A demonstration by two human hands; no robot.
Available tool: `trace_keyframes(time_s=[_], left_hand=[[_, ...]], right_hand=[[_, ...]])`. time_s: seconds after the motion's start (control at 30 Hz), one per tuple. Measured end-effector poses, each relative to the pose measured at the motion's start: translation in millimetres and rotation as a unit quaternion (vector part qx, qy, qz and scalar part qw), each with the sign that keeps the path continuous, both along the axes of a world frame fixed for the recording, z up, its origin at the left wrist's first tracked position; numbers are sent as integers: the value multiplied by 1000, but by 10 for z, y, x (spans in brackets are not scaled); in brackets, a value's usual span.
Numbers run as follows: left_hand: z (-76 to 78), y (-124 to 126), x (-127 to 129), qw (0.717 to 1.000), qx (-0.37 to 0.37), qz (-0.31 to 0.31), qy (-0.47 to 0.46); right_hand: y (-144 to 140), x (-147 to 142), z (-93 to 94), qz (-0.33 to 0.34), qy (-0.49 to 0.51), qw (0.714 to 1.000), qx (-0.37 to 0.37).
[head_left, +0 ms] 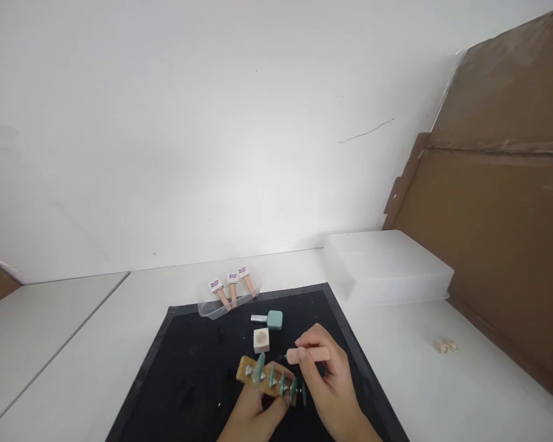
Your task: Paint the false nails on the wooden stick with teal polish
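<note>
The left hand (257, 418) is gripping a tan bar (243, 369), its fingers partly disappearing behind it; a row of green false nails (258, 369) is standing on silvery supports along the bar, blurring toward the near end. At its two o'clock, the right hand (335, 383) is pinching a pink handle (320, 354), whose dark tip is too small and blurred to make out. The lower edge is cutting off both forearms. At twelve o'clock from the left hand, a pale block (261, 341) is sitting on a black mat (188, 368), its round top mark looking indistinct. A green bottle (274, 320) is lying at the block's one o'clock. Farther, at eleven, a clear tray (211, 312) is holding three pink-handled bottles (233, 278), their labels unreadable. At two, pale scraps (445, 345) are resting on the counter (396, 344), their nature unclear.
</note>
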State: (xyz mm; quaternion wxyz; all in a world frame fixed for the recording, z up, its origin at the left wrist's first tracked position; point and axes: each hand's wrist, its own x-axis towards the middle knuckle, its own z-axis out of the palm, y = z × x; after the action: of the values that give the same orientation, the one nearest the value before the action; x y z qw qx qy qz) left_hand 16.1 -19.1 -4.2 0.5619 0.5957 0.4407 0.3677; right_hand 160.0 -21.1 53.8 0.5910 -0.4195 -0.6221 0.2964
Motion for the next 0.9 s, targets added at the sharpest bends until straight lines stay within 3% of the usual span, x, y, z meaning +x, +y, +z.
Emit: trace_keyframes(time_s=[0.17, 0.37, 0.6, 0.9], left_hand=[[77, 80, -51, 967, -181, -68, -167], [252, 40, -85, 909, -267, -91, -306], [294, 9, -48, 869, -289, -149, -374], [337, -12, -36, 866, -302, -146, -370]], right_hand=[[37, 1, -65, 4, 75, 996, -41], [58, 7, -96, 7, 113, 991, -72], [37, -11, -97, 45, 122, 990, -51], [27, -17, -81, 74, 81, 994, -10]])
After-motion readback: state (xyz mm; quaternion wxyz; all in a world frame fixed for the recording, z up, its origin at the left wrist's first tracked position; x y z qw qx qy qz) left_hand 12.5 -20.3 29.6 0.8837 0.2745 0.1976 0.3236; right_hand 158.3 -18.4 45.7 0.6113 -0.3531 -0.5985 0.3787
